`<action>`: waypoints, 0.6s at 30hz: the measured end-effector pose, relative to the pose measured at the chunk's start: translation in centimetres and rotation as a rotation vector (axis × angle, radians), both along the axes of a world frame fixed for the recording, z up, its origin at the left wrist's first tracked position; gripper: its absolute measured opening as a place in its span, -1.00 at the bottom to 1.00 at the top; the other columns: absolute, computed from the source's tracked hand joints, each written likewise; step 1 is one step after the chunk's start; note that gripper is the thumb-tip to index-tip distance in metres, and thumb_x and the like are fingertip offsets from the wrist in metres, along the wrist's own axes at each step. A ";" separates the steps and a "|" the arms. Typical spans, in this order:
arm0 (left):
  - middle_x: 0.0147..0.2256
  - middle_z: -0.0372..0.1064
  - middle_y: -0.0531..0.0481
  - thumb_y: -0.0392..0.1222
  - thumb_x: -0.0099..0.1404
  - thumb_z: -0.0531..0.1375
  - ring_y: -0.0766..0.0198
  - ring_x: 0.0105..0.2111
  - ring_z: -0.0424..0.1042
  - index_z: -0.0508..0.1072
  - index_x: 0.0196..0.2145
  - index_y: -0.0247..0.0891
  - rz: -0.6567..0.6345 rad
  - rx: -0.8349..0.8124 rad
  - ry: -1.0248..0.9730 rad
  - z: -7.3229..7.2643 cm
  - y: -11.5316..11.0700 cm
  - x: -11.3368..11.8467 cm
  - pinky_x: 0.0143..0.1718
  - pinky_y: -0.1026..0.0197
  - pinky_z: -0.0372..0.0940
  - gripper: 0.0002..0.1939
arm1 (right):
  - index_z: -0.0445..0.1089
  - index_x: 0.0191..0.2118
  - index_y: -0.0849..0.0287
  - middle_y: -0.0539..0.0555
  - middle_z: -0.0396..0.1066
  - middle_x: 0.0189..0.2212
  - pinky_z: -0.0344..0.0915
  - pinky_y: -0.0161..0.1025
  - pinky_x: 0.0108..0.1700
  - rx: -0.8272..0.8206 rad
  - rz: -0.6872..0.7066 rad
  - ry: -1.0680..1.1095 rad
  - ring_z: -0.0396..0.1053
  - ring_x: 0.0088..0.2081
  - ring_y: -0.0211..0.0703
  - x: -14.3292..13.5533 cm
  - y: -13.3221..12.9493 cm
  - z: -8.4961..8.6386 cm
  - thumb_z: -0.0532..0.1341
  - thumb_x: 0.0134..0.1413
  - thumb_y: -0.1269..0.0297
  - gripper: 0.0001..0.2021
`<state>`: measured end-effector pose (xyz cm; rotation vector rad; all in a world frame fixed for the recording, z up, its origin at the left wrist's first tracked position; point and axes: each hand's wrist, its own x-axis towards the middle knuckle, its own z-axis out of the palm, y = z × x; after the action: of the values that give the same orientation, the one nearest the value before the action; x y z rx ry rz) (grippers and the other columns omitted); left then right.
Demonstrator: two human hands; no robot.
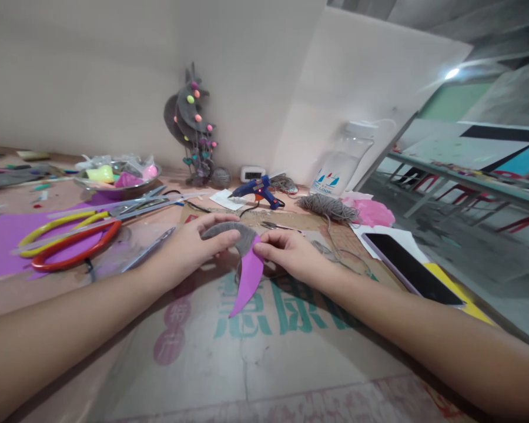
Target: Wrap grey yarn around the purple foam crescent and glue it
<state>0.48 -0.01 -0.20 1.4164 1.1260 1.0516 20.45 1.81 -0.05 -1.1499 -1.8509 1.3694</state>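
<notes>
A crescent cutout (249, 275) hangs between my hands, its bare purple tip pointing down over the cardboard. Grey yarn (234, 234) is wound closely round its upper part. My left hand (193, 245) is closed on the wrapped end, thumb in front and fingers behind. At the line where yarn meets purple, my right hand (291, 249) pinches the crescent's edge between thumb and forefinger; whether a yarn strand is also in that pinch is hidden. Loose grey yarn lies beyond my right wrist, leading towards a yarn skein (328, 207).
Scissors (77, 241) with red and yellow handles and a pen (149, 249) lie left on purple sheets. A blue glue gun (258, 191), water bottle (341, 158) and bowl (119, 187) stand behind. Right are a phone (409, 267) and the table edge. A decorated grey crescent (191, 111) leans against the wall.
</notes>
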 end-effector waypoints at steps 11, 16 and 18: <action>-0.41 0.46 0.03 0.00 0.10 0.24 0.27 -0.43 0.40 0.47 -0.36 -0.24 -0.096 0.066 0.171 -0.2 -0.1 -0.4 -0.43 0.29 0.25 -0.75 | 0.28 -0.46 0.19 -0.14 0.16 -0.68 -0.10 -0.41 -0.62 -0.079 -0.001 0.151 0.02 -0.66 -0.44 0.2 -0.3 0.1 0.23 0.00 0.01 -0.68; -0.62 0.28 0.11 0.06 0.22 0.09 0.35 -0.60 0.23 0.33 -0.58 -0.23 -0.061 0.154 0.243 -0.4 -0.7 -0.1 -0.58 0.33 0.12 -0.64 | 0.24 -0.48 0.20 -0.13 0.13 -0.66 -0.03 -0.39 -0.58 -0.005 0.087 0.079 0.03 -0.63 -0.41 0.1 -0.4 -0.1 0.16 0.09 0.02 -0.67; -0.62 0.25 0.11 0.05 0.23 0.08 0.35 -0.60 0.22 0.30 -0.60 -0.23 -0.009 0.188 0.270 -0.3 -0.6 -0.1 -0.57 0.33 0.11 -0.64 | 0.22 -0.48 0.19 -0.11 0.14 -0.62 0.03 -0.38 -0.54 0.079 0.083 0.031 0.07 -0.59 -0.38 0.3 -0.4 0.0 0.07 0.16 0.03 -0.66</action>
<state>0.36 -0.66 -0.49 1.7516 1.2350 1.0014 20.71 1.44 -0.06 -1.0169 -1.9316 1.3396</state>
